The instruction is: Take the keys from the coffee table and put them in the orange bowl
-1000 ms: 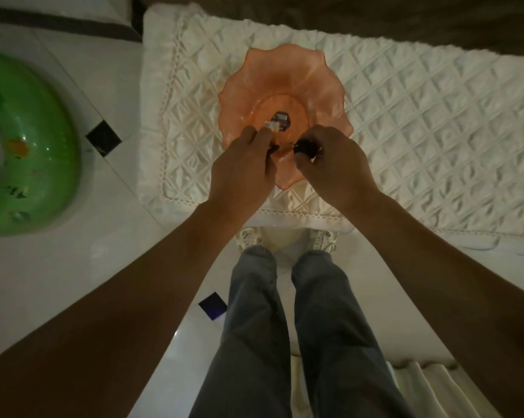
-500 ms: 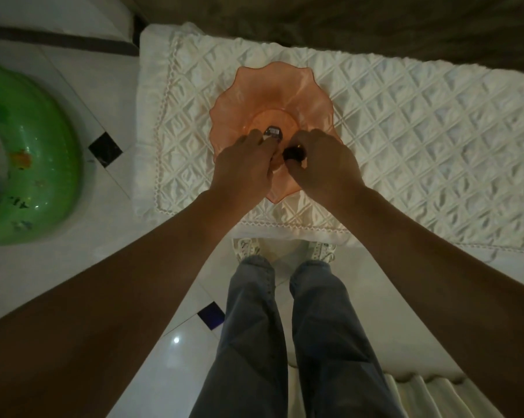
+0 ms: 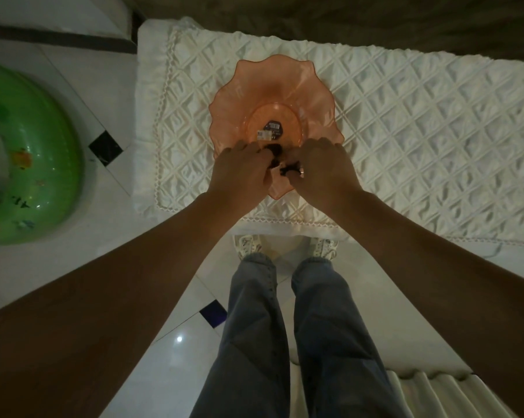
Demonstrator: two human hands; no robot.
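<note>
An orange translucent bowl (image 3: 272, 86) with a wavy rim stands on the coffee table, which is covered by a white quilted cloth (image 3: 420, 131). A small label sticks to the bowl's bottom. Both my hands hover over the bowl's near rim. Between them hang the dark keys (image 3: 280, 159), with a bit of metal showing. My left hand (image 3: 239, 173) pinches one dark piece, and my right hand (image 3: 324, 167) grips another with the ring. Most of the keys are hidden by my fingers.
A green inflatable ring (image 3: 28, 152) lies on the white tiled floor at the left. My legs and shoes (image 3: 284, 248) stand against the table's near edge. A ribbed white object (image 3: 441, 396) lies at the bottom right. A dark wall runs behind the table.
The view has shifted, so the bowl sits lower in frame. My hands have stayed over the near rim, still holding the keys, and have drawn slightly nearer the rim's edge.
</note>
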